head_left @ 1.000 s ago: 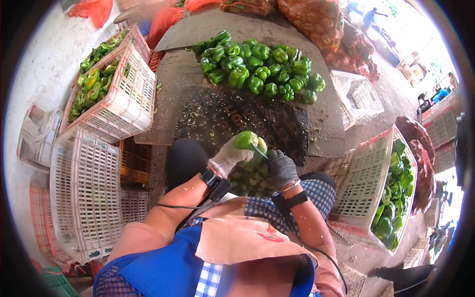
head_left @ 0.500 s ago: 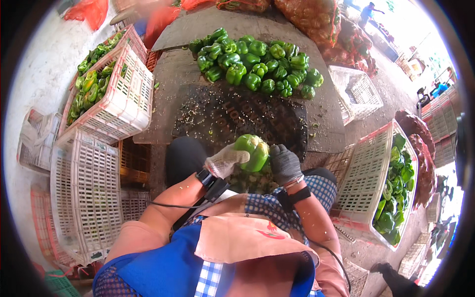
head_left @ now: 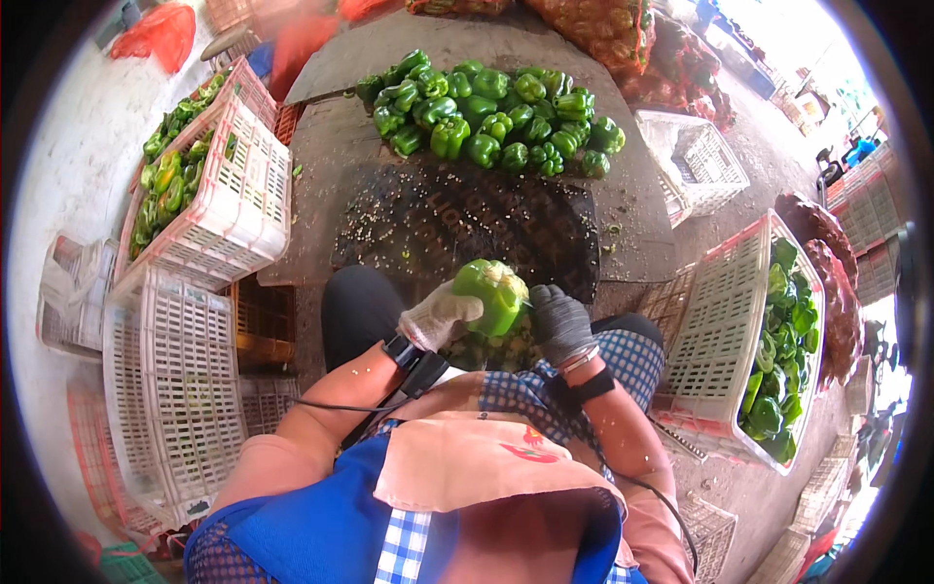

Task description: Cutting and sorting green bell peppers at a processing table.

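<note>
My left hand [head_left: 443, 316], in a pale knit glove, grips a green bell pepper [head_left: 494, 310] from its left side. A pale, whitish patch shows on the top of that pepper. Against the pepper's right side, my right hand [head_left: 561, 326] is curled closed in a dark grey glove. What its fingers hold is hidden; only a thin pale edge shows between glove and pepper. Beyond both hands a pile of whole green bell peppers [head_left: 484, 148] lies on a worn board [head_left: 637, 234]. Scattered seeds dot the dark mat [head_left: 467, 219] in front of the pile.
At right stands a white crate [head_left: 715, 336] of green pepper pieces [head_left: 778, 355]. Another filled crate [head_left: 233, 185] is at left, above an upright, lattice-sided crate [head_left: 175, 389]. A pale crate [head_left: 700, 165] sits beyond the board, near full mesh sacks [head_left: 593, 34]. Pale-green scraps lie below my hands.
The whole view has shifted slightly. The pepper has tipped a little in my left hand, showing more of its pale top. My right hand stays close against its side.
</note>
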A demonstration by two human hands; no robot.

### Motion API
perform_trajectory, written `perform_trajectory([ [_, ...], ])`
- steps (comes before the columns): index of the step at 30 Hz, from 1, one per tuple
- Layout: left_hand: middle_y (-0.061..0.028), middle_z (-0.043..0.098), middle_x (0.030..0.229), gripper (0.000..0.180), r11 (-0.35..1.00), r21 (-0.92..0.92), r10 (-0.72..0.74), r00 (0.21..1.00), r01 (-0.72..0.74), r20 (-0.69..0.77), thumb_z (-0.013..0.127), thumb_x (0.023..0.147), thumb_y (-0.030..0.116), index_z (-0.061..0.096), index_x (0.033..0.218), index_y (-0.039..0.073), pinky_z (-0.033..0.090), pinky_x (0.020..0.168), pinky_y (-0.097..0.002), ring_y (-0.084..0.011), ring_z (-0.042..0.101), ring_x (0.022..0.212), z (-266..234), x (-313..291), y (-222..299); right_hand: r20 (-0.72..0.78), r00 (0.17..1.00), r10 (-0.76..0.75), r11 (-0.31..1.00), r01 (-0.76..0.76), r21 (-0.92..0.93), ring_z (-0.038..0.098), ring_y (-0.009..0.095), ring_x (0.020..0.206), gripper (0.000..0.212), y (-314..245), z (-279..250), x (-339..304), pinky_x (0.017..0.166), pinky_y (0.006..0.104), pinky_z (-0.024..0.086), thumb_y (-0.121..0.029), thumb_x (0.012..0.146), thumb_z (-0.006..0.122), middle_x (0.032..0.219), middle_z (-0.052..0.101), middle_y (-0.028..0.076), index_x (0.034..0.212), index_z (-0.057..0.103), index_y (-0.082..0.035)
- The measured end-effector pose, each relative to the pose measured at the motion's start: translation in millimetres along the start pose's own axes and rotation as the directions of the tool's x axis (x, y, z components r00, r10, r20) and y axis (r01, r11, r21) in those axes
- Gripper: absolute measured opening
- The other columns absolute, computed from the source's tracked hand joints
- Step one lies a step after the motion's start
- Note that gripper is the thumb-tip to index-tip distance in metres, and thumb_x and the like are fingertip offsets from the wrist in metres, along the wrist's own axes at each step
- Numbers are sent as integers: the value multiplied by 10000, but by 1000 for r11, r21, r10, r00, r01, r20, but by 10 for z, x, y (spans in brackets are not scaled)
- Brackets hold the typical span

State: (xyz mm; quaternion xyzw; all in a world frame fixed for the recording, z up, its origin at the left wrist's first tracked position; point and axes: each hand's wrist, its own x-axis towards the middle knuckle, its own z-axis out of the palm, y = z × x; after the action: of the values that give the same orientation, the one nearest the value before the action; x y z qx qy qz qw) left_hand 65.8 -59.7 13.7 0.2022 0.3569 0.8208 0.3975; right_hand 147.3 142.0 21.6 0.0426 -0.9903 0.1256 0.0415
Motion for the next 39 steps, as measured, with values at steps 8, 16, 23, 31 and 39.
perform_trajectory([
  [8,-119,551,1316,817,973,-197,-130,991,122,-29,839,689,314,454,1350,27,472,1003,-412,-259,554,1194,160,-126,-66,-49,997,-59,998,57,-31,649,320,755,263,105,21,-65,597,444,520,-173,796,614,931,595,140,1032,540,-85],
  [16,-123,553,1315,817,980,-172,-105,994,101,-10,841,671,246,451,1358,39,447,1044,-431,-285,547,1209,208,-95,81,-102,986,-135,991,137,11,640,330,754,248,211,-20,-59,605,442,514,-184,813,598,898,598,134,1042,558,-99],
  [23,-114,527,1350,750,946,-265,-182,983,185,34,843,662,197,499,1316,70,412,1075,-445,-297,490,1275,175,-153,36,-138,974,-179,983,183,18,632,320,742,265,129,-118,-71,595,436,508,-184,806,599,877,595,127,1051,566,-90],
  [31,-129,498,1363,712,894,-424,-113,988,149,109,832,689,211,502,1311,103,387,1085,-481,-328,464,1284,277,-202,21,-217,934,-285,948,308,80,624,311,766,329,109,-248,-78,618,415,513,-123,751,604,874,588,117,1077,572,-87],
  [39,-131,526,1340,819,923,-314,-214,975,221,57,830,716,307,425,1377,44,444,1040,-440,-292,533,1220,136,-277,3,-106,974,-198,979,203,33,641,325,753,276,17,-163,-69,608,431,516,-129,805,572,891,596,141,1077,563,-84],
])
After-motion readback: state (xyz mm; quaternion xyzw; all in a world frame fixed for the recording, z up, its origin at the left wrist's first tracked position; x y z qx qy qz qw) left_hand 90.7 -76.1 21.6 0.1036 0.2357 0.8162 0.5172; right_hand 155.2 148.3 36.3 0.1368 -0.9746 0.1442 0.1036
